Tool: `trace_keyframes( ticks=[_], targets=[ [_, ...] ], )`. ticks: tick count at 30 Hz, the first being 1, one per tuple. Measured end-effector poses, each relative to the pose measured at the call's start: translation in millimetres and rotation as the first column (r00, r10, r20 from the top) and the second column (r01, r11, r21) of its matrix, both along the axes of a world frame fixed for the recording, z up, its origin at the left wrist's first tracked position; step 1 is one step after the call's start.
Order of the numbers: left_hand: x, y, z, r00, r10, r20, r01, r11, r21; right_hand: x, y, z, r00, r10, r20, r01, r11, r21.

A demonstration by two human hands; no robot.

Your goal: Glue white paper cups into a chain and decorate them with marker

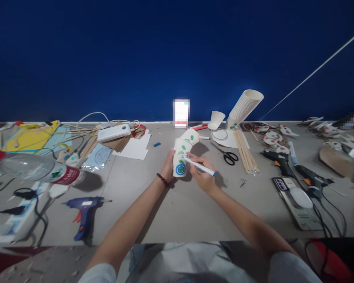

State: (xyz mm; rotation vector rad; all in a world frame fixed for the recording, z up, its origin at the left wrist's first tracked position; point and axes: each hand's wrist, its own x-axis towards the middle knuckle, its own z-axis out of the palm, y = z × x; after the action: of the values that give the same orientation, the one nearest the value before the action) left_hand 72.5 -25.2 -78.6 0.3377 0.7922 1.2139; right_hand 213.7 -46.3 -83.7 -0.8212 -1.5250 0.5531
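Note:
In front of me is a bent chain of joined white paper cups [179, 155] with green spots; the nearest cup also bears blue rings around a green spot. My left hand [167, 167] is closed around the left side of the chain. In my right hand [203, 173] is a white marker with a blue end [205, 168], its tip at the cups near a green spot. A small blue cap [157, 144] lies on the table to the left of the cups.
Scissors [228, 156], wooden sticks [246, 151] and a leaning stack of cups [244, 108] are to the right. A blue glue gun [84, 212], a bottle [41, 169] and a power strip [26, 212] occupy the left. Dark glue guns [312, 179] and a phone [295, 204] lie far right.

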Motion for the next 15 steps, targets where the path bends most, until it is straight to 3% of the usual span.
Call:
trace_keyframes(
  ticks=[15],
  targets=[
    [-0.1, 0.9, 2.0, 1.000, 0.001, -0.001, -0.001, 1.000, -0.031, 1.4, -0.8, 0.1, 1.000, 0.019, -0.023, -0.021, 0.997, -0.077]
  ],
)
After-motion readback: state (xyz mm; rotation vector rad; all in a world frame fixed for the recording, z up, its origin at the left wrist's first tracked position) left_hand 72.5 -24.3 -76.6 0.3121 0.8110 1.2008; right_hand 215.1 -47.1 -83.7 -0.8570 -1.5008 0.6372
